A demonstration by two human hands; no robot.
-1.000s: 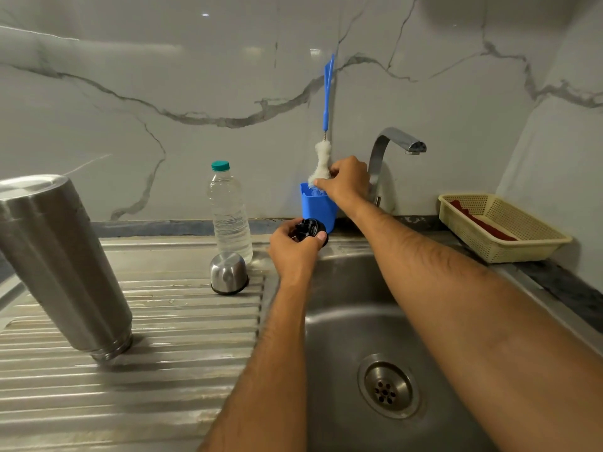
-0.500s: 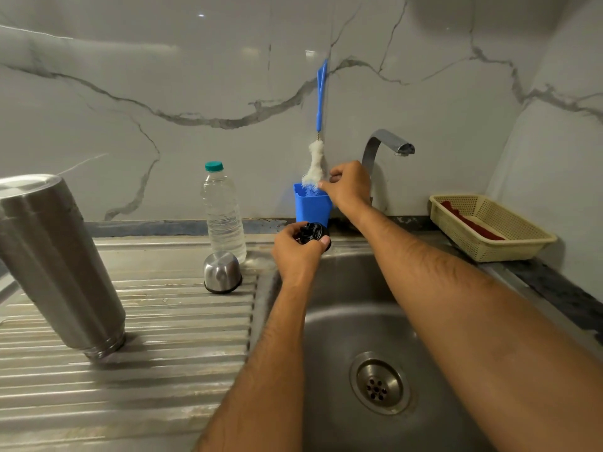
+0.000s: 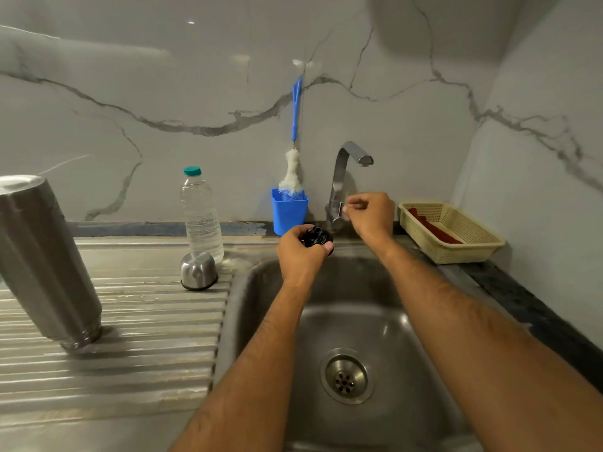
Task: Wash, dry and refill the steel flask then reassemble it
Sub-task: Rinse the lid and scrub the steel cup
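A small black ribbed plastic flask stopper (image 3: pixel 316 238) is gripped in the curled fingers of the left hand (image 3: pixel 301 256) and held over the back of the stainless steel sink (image 3: pixel 385 324), below the curved chrome tap (image 3: pixel 342 187), apparently for rinsing. The right hand (image 3: pixel 370 215) is stretched forward with its fingers pinched on the tap's small lever (image 3: pixel 341 208), seemingly to start water. The tall brushed-steel flask body (image 3: pixel 45 262) stands upside down on the ridged steel bench (image 3: pixel 130 347) at far left, probably draining, beside its domed steel cap (image 3: pixel 199 270)
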